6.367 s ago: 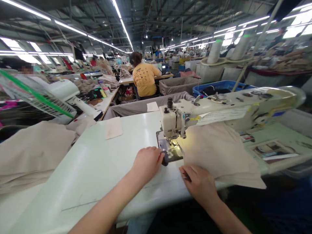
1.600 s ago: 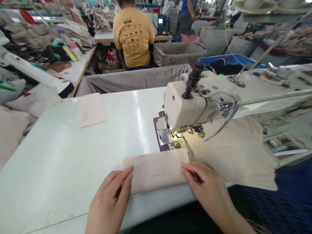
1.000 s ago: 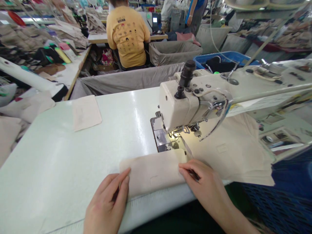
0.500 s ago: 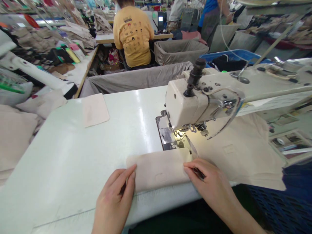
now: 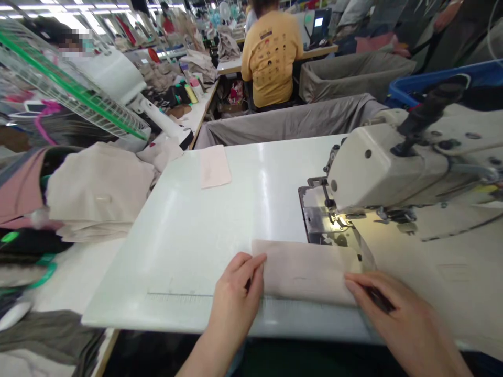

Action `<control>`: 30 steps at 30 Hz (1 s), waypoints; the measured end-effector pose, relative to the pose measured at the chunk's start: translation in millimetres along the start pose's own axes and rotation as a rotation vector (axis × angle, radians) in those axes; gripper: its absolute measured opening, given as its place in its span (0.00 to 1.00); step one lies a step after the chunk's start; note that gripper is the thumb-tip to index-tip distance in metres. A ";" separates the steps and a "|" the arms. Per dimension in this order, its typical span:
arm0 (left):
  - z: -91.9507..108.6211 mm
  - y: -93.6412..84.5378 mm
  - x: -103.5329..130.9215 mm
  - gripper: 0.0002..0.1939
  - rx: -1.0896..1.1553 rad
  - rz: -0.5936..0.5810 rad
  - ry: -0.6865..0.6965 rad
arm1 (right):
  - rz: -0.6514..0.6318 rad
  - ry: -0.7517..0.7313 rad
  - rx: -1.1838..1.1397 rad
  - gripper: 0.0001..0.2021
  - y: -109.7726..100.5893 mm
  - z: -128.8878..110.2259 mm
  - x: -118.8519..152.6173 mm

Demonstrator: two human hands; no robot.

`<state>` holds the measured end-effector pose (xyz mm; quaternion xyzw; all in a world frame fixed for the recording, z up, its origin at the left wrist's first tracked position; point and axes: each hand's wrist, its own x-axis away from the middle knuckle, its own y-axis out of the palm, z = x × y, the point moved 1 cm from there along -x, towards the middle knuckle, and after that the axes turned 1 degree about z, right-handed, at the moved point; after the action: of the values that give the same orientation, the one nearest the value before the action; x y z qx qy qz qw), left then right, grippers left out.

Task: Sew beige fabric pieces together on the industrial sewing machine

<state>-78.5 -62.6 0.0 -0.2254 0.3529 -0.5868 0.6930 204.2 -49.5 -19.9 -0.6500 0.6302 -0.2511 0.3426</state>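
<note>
Pale green tabletop [image 5: 184, 235] spreads to the left of the sewing machine [image 5: 373, 173], and a person in a yellow shirt [image 5: 271, 60] sits beyond its far edge. On the near side of the machine's metal plate [image 5: 316, 217] lies a beige cloth panel [image 5: 304, 269], flat and long from side to side. The left hand [image 5: 236, 296] is nearly closed, thumb and forefinger together on the panel's left edge. The right hand [image 5: 408, 319] pinches the panel's right end, its other fingers curled; something dark shows in the curl, too unclear to name. Beige fabric [image 5: 444, 267] lies under and to the right of the machine, and a small cloth piece [image 5: 215, 166] well to its left.

Since the last frame the view has swung left: the machine sits further right, and the fan [image 5: 78, 89] and cloth pile [image 5: 102, 183] far left of it show more fully. Both hands keep the same hold on the panel.
</note>
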 end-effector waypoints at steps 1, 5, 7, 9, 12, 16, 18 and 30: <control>-0.7 0.3 -0.2 0.12 -0.001 0.000 0.003 | -0.001 -0.012 0.004 0.15 0.1 0.7 0.2; -2.1 1.3 -1.0 0.13 -0.024 -0.022 0.002 | -0.001 -0.047 0.032 0.14 1.3 2.2 0.6; -0.5 2.1 -1.0 0.13 -0.050 -0.032 0.013 | 0.001 -0.071 0.066 0.13 1.7 0.8 0.1; 2.8 3.1 -0.7 0.14 -0.091 -0.042 0.031 | 0.012 -0.137 0.122 0.13 0.8 -2.0 -0.8; 7.6 3.4 -1.1 0.13 -0.220 -0.042 0.092 | 0.036 -0.305 0.232 0.12 -3.3 -6.7 -3.7; 4.7 0.4 -10.4 0.10 -0.467 0.028 0.360 | 0.033 -0.491 0.339 0.12 -8.8 -7.6 -11.7; -0.9 0.4 -22.9 0.11 -0.531 -0.013 0.483 | 0.007 -0.519 0.370 0.11 -9.3 -6.7 -16.1; 43.1 50.6 -122.3 0.24 -0.690 -0.300 0.373 | 0.013 -0.369 0.368 0.12 9.0 -27.5 -17.1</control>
<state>-20.5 62.5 18.6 -0.3832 0.6113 -0.5594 0.4081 176.2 -35.8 -7.3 -0.6075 0.5051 -0.2365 0.5657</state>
